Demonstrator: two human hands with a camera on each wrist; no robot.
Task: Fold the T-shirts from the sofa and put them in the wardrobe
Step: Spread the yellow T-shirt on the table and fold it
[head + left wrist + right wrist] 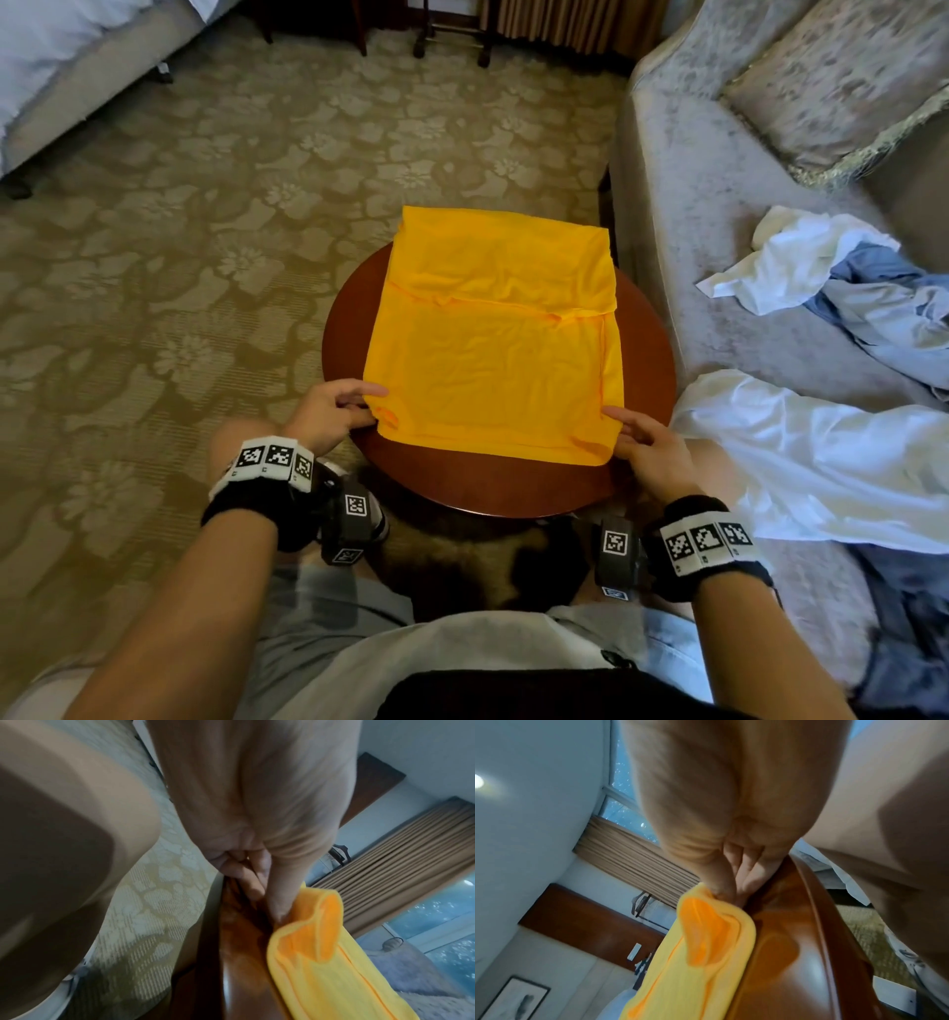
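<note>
A yellow T-shirt (495, 329) lies partly folded on a round dark wooden table (493, 483), its far end hanging over the table's back edge. My left hand (336, 413) pinches its near left corner (303, 914) between thumb and fingers. My right hand (644, 447) pinches the near right corner (706, 898) the same way. Both corners sit just above the tabletop (795, 943). On the sofa (719, 216) to the right lie a crumpled white T-shirt (801, 257), a light blue garment (893, 303) and a larger white garment (821, 462).
A patterned cushion (842, 82) leans on the sofa's back. A bed (67, 61) stands at the far left over patterned carpet (205, 231). Chair legs (452, 41) and curtains (565, 20) are at the far wall. My knees sit under the table's near edge.
</note>
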